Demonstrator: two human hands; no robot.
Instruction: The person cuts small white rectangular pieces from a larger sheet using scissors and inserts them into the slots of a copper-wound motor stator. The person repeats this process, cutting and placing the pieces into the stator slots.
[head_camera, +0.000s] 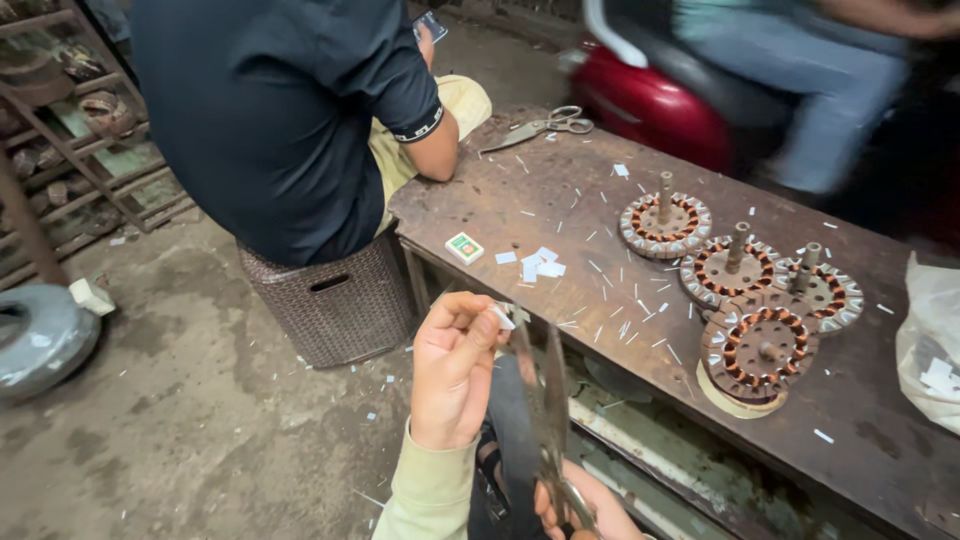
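My left hand (452, 368) is raised in front of the workbench (560, 200), pinching a small white paper strip (503, 318) at its fingertips. My right hand (575, 508) shows at the bottom edge, gripping the handles of large scissors (543, 395) whose blades point up beside the strip. Several round motor stators with copper windings (757, 345) lie on the bench to the right, two or three with upright shafts (664, 222). White paper pieces (538, 264) are scattered across the bench top.
A person in a dark shirt (285, 110) sits on a woven stool (335, 300), elbow on the bench. A second pair of scissors (545, 126), a small box (464, 248), a plastic bag (930, 340), a red scooter with a rider (660, 100), a metal rack (70, 120).
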